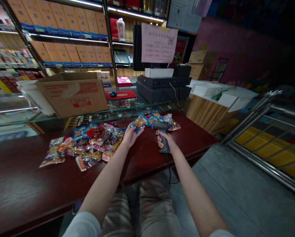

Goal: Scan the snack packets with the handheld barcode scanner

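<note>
My left hand [130, 135] grips a small blue-edged snack packet [138, 122] and holds it up above the dark red table [26, 184]. My right hand [165, 142] is wrapped round the handle of a grey barcode scanner [161, 129], whose head points at the packet. A heap of several snack packets [93, 143] lies on the table left of my left hand. A smaller cluster of packets [170, 122] lies behind the scanner. The scanner's cable hangs down over the table's front edge.
An open cardboard box [72, 93] stands on the glass counter [127, 110] behind the table. A till with a monitor and a paper notice [159, 79] is at the back. Stocked shelves [63, 33] fill the left wall. A metal railing [266, 131] runs on the right.
</note>
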The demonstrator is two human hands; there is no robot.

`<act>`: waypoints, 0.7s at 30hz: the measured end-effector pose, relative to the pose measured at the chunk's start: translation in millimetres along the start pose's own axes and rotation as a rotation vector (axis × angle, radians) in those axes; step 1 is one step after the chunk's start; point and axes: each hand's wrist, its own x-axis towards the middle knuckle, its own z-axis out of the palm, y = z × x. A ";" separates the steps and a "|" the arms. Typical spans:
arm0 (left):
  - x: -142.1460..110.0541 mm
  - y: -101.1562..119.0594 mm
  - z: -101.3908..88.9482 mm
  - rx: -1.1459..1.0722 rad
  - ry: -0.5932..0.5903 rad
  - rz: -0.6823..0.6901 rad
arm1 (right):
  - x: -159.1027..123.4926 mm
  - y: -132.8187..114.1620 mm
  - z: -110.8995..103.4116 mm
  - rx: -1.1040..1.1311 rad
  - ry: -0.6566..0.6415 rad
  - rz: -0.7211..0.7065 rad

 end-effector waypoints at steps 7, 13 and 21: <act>4.4 -20.2 -4.1 -0.061 -0.067 -0.010 | 1.5 3.5 -5.2 0.025 -0.034 -0.005; 5.4 -25.3 -3.5 -0.113 -0.082 -0.030 | 2.8 4.2 -8.7 0.038 -0.073 0.006; 2.3 -22.6 0.6 -0.063 -0.085 0.004 | 2.4 3.6 -11.1 0.044 -0.071 0.019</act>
